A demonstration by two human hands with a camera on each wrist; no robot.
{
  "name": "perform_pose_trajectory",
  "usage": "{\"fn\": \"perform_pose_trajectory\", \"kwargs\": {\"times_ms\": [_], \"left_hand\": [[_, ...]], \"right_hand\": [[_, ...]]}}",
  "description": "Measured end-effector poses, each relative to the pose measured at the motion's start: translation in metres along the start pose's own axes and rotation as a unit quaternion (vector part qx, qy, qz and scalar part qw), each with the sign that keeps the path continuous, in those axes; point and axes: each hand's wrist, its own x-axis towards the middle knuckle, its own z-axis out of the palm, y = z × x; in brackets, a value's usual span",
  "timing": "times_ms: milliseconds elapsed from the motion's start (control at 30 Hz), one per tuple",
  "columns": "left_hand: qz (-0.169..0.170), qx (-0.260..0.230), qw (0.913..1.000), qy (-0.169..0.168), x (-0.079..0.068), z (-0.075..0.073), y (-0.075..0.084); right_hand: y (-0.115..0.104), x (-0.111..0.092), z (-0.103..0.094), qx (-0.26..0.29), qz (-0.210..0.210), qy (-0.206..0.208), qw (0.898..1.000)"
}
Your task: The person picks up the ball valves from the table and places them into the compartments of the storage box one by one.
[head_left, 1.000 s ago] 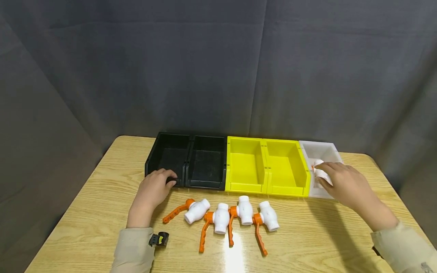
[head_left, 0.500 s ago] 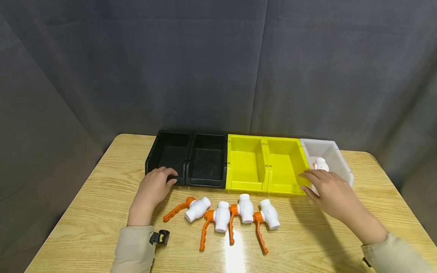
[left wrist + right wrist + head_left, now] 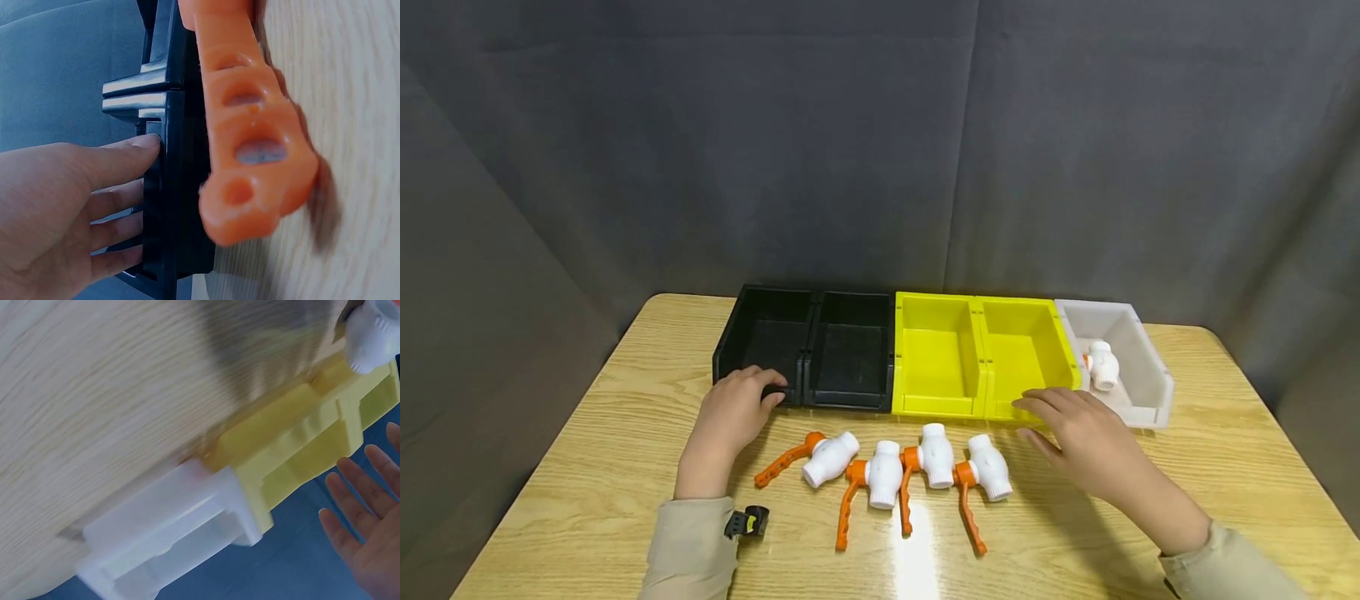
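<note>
My left hand (image 3: 730, 412) grips the front wall of the leftmost black bin (image 3: 730, 337). In the left wrist view the thumb lies on the outer side and the fingers reach over behind the wall. My right hand (image 3: 1090, 442) hovers with fingers extended in front of the right yellow bin (image 3: 1026, 358), holding nothing. Several white ball valves with orange lever handles lie in a row on the table; the rightmost ball valve (image 3: 990, 468) is nearest that hand. Another ball valve (image 3: 1103, 367) sits inside the white bin (image 3: 1159, 398) at the far right.
The bins stand side by side along the table (image 3: 587, 467): a second black bin (image 3: 852, 358) and a left yellow bin (image 3: 938, 358) fill the middle. A grey curtain (image 3: 820, 150) hangs behind. A black strap piece (image 3: 747, 522) shows by my left cuff.
My right hand has let go of the ball valve in the white bin and moved left and toward me, past the right yellow bin's front. The left hand keeps its place.
</note>
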Motion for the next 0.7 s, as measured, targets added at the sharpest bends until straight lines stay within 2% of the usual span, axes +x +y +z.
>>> {"fn": "perform_pose_trajectory", "kwargs": {"times_ms": [333, 700], "left_hand": [[-0.003, -0.001, 1.0, -0.005, -0.002, 0.002, -0.001], [0.005, 0.005, 1.0, 0.002, -0.001, 0.003, -0.002]], "right_hand": [[-0.023, 0.006, 0.008, 0.018, -0.029, -0.007, 0.999], [-0.034, 0.005, 0.018, 0.029, -0.06, -0.005, 0.998]]}}
